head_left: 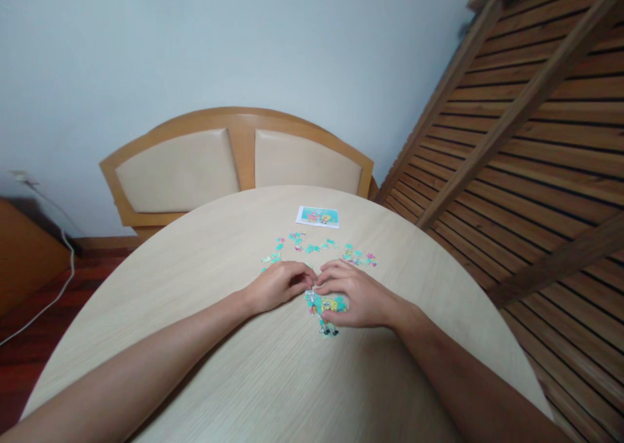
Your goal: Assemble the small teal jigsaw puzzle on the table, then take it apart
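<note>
In the head view, the puzzle (327, 304), partly joined, lies on the tabletop (234, 365) under and between the hands. The step in hand looks like fitting a piece at its far edge; the next move seems to call for light fingertip alignment while the joined part is steadied. Loose pieces (312, 249) curve beyond it, with the card (317, 217) farther off. The left hand (277, 285) comes in from the side, fingers curled and tips close together by that edge; whether they pinch anything, I cannot tell. The right hand (358, 293) arches palm down, thumb over the puzzle and apart from the fingers, which reach towards the left fingertips
</note>
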